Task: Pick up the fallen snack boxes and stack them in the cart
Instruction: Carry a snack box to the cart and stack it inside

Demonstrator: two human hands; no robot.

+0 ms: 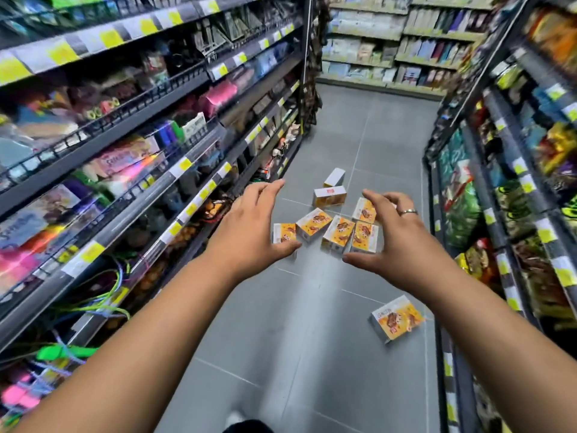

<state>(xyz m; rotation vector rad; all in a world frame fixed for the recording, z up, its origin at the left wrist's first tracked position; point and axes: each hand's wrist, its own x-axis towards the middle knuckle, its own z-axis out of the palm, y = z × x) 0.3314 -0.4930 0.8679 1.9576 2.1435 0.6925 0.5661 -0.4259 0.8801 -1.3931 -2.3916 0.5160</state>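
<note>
Floor: We stand on grey floor tiles (268, 354) with pale joints.
Room: It is a shop aisle, with the left shelving (131, 170) and the right shelving (512, 189) along its sides and the far shelves (390, 48) across its end.
Shelf contents: Packets and bags fill both sides, with yellow price tags (184, 165) on the shelf edges. We cannot make out much, as it is blurred.
Snack boxes: A cluster of orange snack boxes (338, 234) lies mid-aisle, several of them touching. Two pale-faced boxes (329, 196) lie just beyond it.
Lone box (396, 318): It lies nearer us, just beside the base of the right shelving.
Left hand (249, 226): It is held out with the fingers spread, gripping nothing.
Right hand (396, 239): It is held out with the fingers loosely bent, a ring (408, 211) on one, and holds nothing.
Open room: Bare tile lies between us and the cluster, and more beyond it.
</note>
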